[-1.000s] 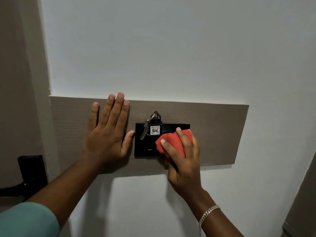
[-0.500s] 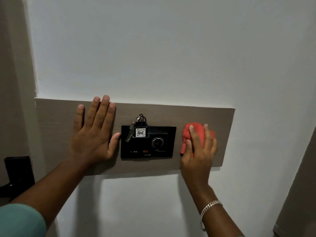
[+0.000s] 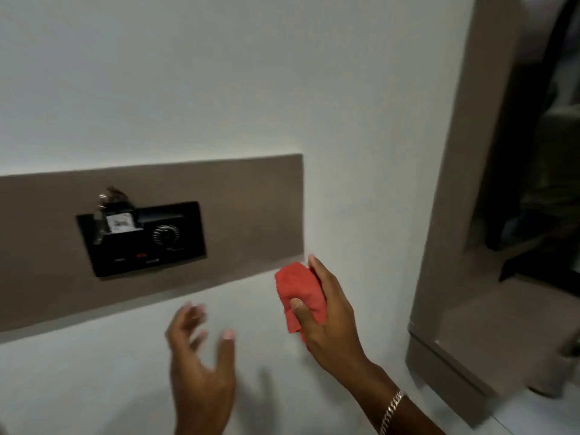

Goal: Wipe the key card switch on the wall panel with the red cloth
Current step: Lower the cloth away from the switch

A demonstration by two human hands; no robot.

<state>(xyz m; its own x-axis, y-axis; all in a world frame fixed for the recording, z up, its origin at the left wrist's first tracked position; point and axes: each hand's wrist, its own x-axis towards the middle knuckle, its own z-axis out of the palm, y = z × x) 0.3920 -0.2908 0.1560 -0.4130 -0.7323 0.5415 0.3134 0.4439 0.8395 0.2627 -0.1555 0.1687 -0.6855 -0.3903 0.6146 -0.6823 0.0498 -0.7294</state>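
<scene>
1. The right hand (image 3: 326, 312) is clamped around the bunched red cloth (image 3: 301, 293), thumb pressing its front, clear of the wall and below the wood panel's (image 3: 251, 196) right corner.
2. The left hand (image 3: 201, 356), blurred, hangs empty with fingers spread, touching nothing.
3. The key card switch (image 3: 141, 238) sits well apart, up and left, untouched by either hand.
4. Risks, as I judge them: another pass could snag the hanging keys (image 3: 111, 199) and pull the tag out, or nudge the dial (image 3: 165, 235).
</scene>
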